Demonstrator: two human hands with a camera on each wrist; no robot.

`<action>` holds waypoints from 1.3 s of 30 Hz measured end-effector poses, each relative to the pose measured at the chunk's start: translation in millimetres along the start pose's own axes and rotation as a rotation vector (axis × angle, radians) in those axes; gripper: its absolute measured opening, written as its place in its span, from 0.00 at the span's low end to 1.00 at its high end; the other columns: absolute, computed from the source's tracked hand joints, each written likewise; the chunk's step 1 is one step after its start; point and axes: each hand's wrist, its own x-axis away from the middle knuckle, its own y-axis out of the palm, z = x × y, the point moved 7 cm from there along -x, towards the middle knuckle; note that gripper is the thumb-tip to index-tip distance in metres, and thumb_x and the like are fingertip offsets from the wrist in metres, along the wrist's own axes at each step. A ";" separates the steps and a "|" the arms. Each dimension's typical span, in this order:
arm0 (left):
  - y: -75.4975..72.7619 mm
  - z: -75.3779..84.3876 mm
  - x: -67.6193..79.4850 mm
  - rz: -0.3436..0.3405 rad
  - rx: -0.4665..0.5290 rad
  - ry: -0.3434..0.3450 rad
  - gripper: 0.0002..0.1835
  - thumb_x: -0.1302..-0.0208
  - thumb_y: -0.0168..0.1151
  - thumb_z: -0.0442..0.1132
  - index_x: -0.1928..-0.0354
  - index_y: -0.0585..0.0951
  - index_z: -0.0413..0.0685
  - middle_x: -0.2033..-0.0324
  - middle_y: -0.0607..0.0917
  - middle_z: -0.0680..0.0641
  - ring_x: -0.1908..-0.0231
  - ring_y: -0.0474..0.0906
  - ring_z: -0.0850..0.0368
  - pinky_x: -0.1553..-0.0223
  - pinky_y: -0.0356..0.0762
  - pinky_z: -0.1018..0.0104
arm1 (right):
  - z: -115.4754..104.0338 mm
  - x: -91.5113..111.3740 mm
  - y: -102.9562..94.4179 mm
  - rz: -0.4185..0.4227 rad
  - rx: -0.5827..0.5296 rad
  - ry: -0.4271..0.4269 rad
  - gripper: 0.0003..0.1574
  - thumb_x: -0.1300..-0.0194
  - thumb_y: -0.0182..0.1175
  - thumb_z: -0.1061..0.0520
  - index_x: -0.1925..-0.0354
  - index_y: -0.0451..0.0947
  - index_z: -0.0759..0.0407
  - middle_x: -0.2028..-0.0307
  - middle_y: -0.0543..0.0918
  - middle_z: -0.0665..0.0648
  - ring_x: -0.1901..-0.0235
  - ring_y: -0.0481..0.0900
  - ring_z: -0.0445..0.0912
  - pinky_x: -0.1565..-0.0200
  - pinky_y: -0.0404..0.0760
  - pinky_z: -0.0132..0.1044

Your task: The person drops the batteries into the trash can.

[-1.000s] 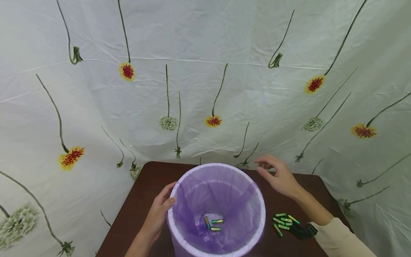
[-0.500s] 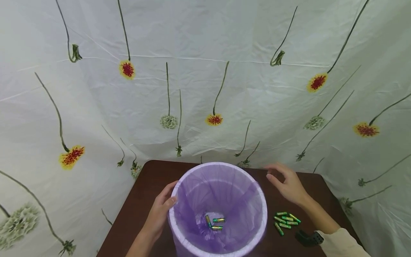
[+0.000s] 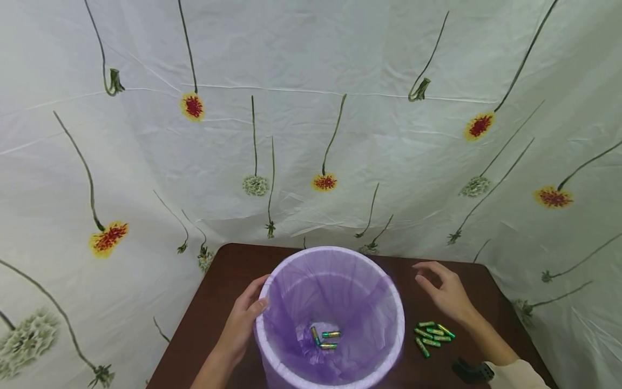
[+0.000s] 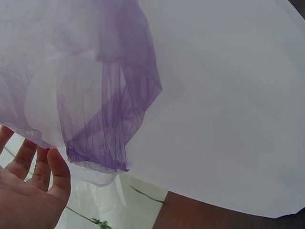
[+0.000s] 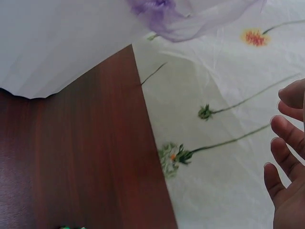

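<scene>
A white bin (image 3: 340, 384) lined with a thin purple bag (image 3: 359, 313) stands in front of me. Three green-and-gold batteries (image 3: 329, 346) lie on the bag at its bottom. My left hand (image 3: 238, 321) holds the bin's left rim, thumb over the edge and fingers along the outside. In the left wrist view the fingertips (image 4: 56, 155) meet the bag's hem. My right hand (image 3: 447, 292) hovers to the right of the bin with fingers loosely bent and nothing between them. Below it, a loose pile of several batteries (image 3: 434, 333) lies on the table.
The dark brown table (image 3: 233, 265) reaches back to a white cloth (image 3: 301, 48) printed with flowers, which hangs behind and at both sides. A black strap-like device (image 3: 471, 371) sits at the right wrist, close to the battery pile.
My right hand has drawn away from the bin's far right rim, rightward and nearer to me. The left hand and the batteries in the bin stay put.
</scene>
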 end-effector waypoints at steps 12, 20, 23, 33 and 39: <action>0.9 2.4 0.4 0.007 0.010 0.007 0.25 0.27 0.51 0.31 0.30 0.70 0.34 0.41 0.79 0.40 0.50 0.80 0.54 0.53 0.82 0.61 | 35.1 36.1 -1.8 0.065 0.025 0.050 0.13 0.36 0.67 0.70 0.53 0.84 0.60 0.65 0.81 0.48 0.65 0.76 0.39 0.65 0.75 0.36; -0.3 -0.8 0.1 -0.002 0.014 0.007 0.25 0.27 0.50 0.31 0.29 0.69 0.34 0.41 0.79 0.42 0.50 0.81 0.54 0.53 0.82 0.61 | 70.3 62.9 -0.3 0.040 0.056 0.242 0.10 0.30 0.65 0.65 0.51 0.84 0.62 0.64 0.82 0.49 0.65 0.77 0.42 0.64 0.75 0.37; -0.8 -2.4 -0.5 -0.008 0.014 0.005 0.25 0.27 0.50 0.31 0.29 0.69 0.35 0.41 0.79 0.41 0.50 0.81 0.53 0.52 0.82 0.60 | 83.5 72.1 2.3 0.018 0.052 0.309 0.10 0.29 0.64 0.63 0.50 0.84 0.64 0.63 0.82 0.51 0.68 0.75 0.42 0.67 0.74 0.37; -1.1 -2.0 2.5 -0.014 0.027 -0.003 0.25 0.26 0.49 0.31 0.29 0.69 0.35 0.42 0.79 0.38 0.51 0.82 0.51 0.54 0.83 0.59 | 121.6 108.5 20.8 -0.056 0.006 0.553 0.13 0.28 0.62 0.65 0.47 0.82 0.66 0.59 0.83 0.59 0.74 0.72 0.43 0.72 0.70 0.37; 0.6 -1.1 0.7 -0.008 0.020 0.002 0.25 0.26 0.49 0.32 0.29 0.69 0.36 0.43 0.79 0.37 0.52 0.82 0.51 0.55 0.83 0.59 | 133.3 133.2 37.8 -0.127 0.059 0.504 0.17 0.33 0.63 0.69 0.48 0.84 0.61 0.50 0.84 0.59 0.48 0.79 0.59 0.56 0.80 0.50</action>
